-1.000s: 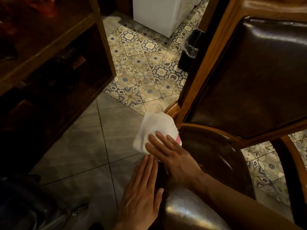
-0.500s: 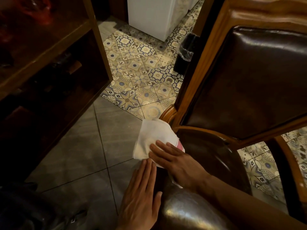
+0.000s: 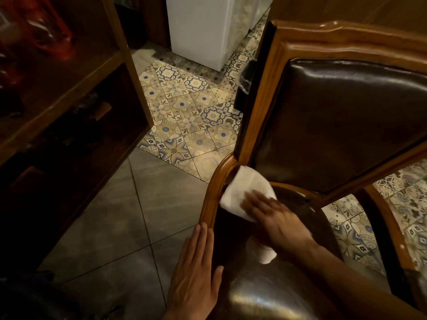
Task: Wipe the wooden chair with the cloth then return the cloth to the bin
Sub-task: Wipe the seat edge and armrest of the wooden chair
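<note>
The wooden chair [image 3: 272, 93] fills the right side, with a carved brown frame and dark leather back and seat. A white cloth [image 3: 245, 192] lies on the seat's back left corner, just inside the wooden rim. My right hand [image 3: 277, 222] presses flat on the cloth, fingers pointing left; a bit of cloth shows under the wrist. My left hand [image 3: 196, 276] rests flat, fingers together, on the seat's left edge, holding nothing. A dark bin [image 3: 246, 84] with a plastic liner stands on the floor behind the chair back, mostly hidden by the frame.
A dark wooden shelf unit [image 3: 69, 88] stands at the left. A white appliance [image 3: 198, 28] is at the back. Patterned and grey floor tiles [image 3: 143, 204] lie between shelf and chair. A dark bag [image 3: 34, 299] sits at the bottom left.
My right hand has slid the cloth from the seat's left rim inward onto the back corner of the seat. The left hand stays on the seat edge. The camera has tilted up.
</note>
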Tool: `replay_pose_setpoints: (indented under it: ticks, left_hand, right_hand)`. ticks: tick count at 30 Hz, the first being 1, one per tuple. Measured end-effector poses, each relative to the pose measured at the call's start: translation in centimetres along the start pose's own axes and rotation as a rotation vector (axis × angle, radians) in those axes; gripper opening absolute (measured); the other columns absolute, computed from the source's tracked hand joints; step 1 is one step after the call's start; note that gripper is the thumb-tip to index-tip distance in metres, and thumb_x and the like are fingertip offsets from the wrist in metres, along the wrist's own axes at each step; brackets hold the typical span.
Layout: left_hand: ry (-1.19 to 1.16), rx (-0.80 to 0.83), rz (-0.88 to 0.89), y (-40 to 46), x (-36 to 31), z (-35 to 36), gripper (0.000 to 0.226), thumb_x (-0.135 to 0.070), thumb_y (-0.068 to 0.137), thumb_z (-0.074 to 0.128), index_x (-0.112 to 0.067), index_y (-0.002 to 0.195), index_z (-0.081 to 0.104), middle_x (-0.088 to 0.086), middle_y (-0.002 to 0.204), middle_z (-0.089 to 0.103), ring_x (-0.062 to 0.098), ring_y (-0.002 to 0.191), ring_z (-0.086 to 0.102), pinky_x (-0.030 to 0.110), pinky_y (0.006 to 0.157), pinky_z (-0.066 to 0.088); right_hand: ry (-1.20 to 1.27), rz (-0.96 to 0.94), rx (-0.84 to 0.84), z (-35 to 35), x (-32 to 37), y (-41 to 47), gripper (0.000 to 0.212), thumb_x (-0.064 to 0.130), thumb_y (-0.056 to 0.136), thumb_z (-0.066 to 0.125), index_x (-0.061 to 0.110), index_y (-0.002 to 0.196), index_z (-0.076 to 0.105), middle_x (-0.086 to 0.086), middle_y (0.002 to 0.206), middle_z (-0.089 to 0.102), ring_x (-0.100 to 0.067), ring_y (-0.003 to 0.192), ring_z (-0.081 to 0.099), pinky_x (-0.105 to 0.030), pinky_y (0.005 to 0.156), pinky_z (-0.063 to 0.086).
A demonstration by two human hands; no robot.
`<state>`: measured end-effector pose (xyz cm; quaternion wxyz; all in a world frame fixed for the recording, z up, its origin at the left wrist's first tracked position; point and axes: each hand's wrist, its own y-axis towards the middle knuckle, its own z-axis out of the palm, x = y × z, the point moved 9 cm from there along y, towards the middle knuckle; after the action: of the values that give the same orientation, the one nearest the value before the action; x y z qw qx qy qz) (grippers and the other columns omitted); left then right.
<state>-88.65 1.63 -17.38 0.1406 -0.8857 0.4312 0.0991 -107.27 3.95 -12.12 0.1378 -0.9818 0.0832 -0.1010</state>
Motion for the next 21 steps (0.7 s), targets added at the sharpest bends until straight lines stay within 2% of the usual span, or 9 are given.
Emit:
replay_pose_setpoints:
  ticks: [5, 8, 11, 14, 15, 18, 21]
  left_hand:
    - [0.067, 0.053, -0.012, 0.0, 0.0, -0.6, 0.082, -0.058, 0.093, 0.034, -0.005, 0.155, 0.022, 0.016, 0.164, 0.015, 0.032, 0.150, 0.017, 0.043, 0.115, 0.014]
    - [0.090, 0.079, 0.014, 0.1, -0.4, -1.1, 0.081, -0.059, 0.095, 0.028, -0.007, 0.156, 0.018, 0.014, 0.165, 0.010, 0.030, 0.151, 0.010, 0.040, 0.117, 0.007]
    - [0.102, 0.089, 0.001, 0.4, -0.5, -2.5, 0.078, -0.059, 0.096, 0.025, -0.008, 0.155, 0.022, 0.012, 0.163, 0.015, 0.026, 0.151, 0.014, 0.036, 0.116, -0.003]
    - [0.048, 0.050, 0.023, 1.2, -0.9, -4.0, 0.079, -0.063, 0.095, 0.010, -0.015, 0.157, 0.001, 0.006, 0.165, -0.007, 0.019, 0.151, -0.012, 0.031, 0.115, -0.018]
    - [0.019, 0.031, 0.034, 1.5, -1.0, -4.6, 0.079, -0.064, 0.095, 0.008, -0.016, 0.157, -0.003, 0.004, 0.165, -0.011, 0.017, 0.150, -0.016, 0.031, 0.116, -0.017]
    - [-0.011, -0.039, 0.092, 2.9, -2.2, -7.3, 0.077, -0.063, 0.097, 0.011, -0.016, 0.157, 0.001, 0.004, 0.166, -0.003, 0.015, 0.152, -0.010, 0.033, 0.119, -0.006]
    - [-0.049, -0.119, 0.173, 4.9, -3.8, -11.2, 0.077, -0.060, 0.099, 0.024, -0.019, 0.159, -0.003, 0.000, 0.167, -0.002, 0.011, 0.152, -0.009, 0.031, 0.121, -0.001]
  right_hand:
    - [0.176, 0.175, -0.145, -3.0, -2.3, -1.8, 0.080, 0.021, 0.092, 0.064, 0.029, 0.157, 0.018, 0.005, 0.165, 0.016, -0.013, 0.150, 0.013, -0.024, 0.112, 0.015]
    - [0.279, 0.242, -0.177, -3.9, -2.6, -2.7, 0.088, 0.017, 0.087, 0.071, 0.026, 0.157, 0.019, 0.003, 0.164, 0.019, -0.014, 0.149, 0.015, -0.030, 0.116, 0.021]
    - [0.335, 0.280, -0.203, -4.3, -2.3, -3.6, 0.090, 0.016, 0.085, 0.073, 0.024, 0.157, 0.019, 0.001, 0.164, 0.018, -0.015, 0.150, 0.014, -0.035, 0.119, 0.023]
    - [0.399, 0.314, -0.245, -5.1, -2.4, -4.8, 0.081, 0.008, 0.088, 0.064, 0.021, 0.156, 0.022, -0.001, 0.163, 0.022, -0.017, 0.149, 0.018, -0.033, 0.120, 0.021]
    - [0.420, 0.323, -0.248, -5.4, -2.4, -5.2, 0.081, 0.007, 0.088, 0.063, 0.020, 0.156, 0.023, -0.003, 0.163, 0.023, -0.018, 0.149, 0.019, -0.032, 0.120, 0.020]
    - [0.448, 0.352, -0.262, -6.5, -2.5, -6.7, 0.085, 0.016, 0.086, 0.069, 0.020, 0.156, 0.021, -0.004, 0.163, 0.024, -0.020, 0.148, 0.022, -0.028, 0.119, 0.019]
    - [0.432, 0.367, -0.296, -7.9, -1.9, -7.8, 0.080, 0.015, 0.091, 0.065, 0.022, 0.157, 0.020, -0.003, 0.163, 0.023, -0.017, 0.149, 0.020, -0.024, 0.119, 0.015]
